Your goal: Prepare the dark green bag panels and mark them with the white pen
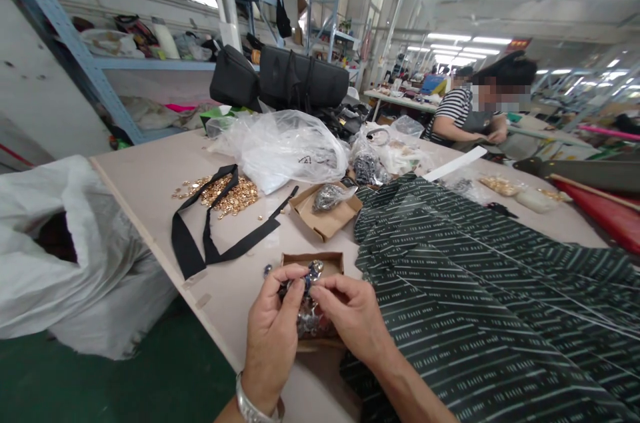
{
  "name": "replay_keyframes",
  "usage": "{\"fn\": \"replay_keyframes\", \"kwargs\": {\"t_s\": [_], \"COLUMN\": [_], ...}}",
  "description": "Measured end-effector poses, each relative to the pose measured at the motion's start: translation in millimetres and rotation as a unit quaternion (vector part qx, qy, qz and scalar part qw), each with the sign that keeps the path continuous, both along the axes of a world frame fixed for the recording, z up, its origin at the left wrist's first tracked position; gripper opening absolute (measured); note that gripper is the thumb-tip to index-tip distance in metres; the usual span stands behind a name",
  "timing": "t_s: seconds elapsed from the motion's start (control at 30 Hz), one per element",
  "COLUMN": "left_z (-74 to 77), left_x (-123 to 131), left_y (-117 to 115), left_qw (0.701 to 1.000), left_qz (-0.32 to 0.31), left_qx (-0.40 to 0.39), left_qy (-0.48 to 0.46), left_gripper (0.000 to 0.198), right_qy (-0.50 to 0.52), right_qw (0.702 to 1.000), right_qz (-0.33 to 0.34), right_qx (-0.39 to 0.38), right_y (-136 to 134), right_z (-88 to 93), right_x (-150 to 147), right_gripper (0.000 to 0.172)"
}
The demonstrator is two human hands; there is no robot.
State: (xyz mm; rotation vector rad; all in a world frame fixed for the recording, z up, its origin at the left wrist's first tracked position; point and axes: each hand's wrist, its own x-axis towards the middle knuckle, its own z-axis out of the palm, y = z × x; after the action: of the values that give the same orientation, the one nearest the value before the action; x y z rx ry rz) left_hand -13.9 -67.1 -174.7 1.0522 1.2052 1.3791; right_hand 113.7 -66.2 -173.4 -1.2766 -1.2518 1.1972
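My left hand [273,333] and my right hand [350,316] meet over a small open cardboard box [336,260] of shiny silver metal pieces. Both pinch one small dark-and-silver metal fitting [311,274] between thumb and fingertips, just above the box. A silver bracelet circles my left wrist. A large dark green striped fabric [475,303] lies right beside my right hand and spreads over the table's right half.
Black webbing strap [207,236] and a heap of gold fittings [233,194] lie ahead-left on the beige table [150,176]. Another cardboard box [327,213], clear plastic bags [290,146], black bags [300,76], white sacks [55,243] left. A person in a striped shirt [453,113] works far right.
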Motion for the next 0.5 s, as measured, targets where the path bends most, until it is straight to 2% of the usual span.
{"fn": "replay_keyframes", "kwargs": {"t_s": [0.13,0.27,0.37,0.5], "left_z": [-2.0,0.1,-0.2,-2.1], "left_x": [-1,-1,1,5], "left_y": [2,4,4,2], "left_qw": [0.990,0.976,0.983,0.993], "left_qz": [-0.041,-0.045,-0.052,-0.051], "left_qx": [-0.059,-0.066,-0.053,-0.033], "left_qy": [-0.120,-0.204,-0.168,-0.098], "left_gripper": [0.028,0.028,0.027,0.029], "right_qy": [-0.036,-0.030,0.054,0.104], "right_qw": [0.999,0.999,0.997,0.992], "right_qz": [-0.019,-0.005,0.017,0.034], "right_qx": [0.009,-0.012,-0.052,-0.059], "right_y": [2,5,6,4], "right_z": [-2.4,-0.5,2.6,0.8], "right_x": [6,11,8,-1], "right_gripper": [0.029,0.028,0.043,0.028]}}
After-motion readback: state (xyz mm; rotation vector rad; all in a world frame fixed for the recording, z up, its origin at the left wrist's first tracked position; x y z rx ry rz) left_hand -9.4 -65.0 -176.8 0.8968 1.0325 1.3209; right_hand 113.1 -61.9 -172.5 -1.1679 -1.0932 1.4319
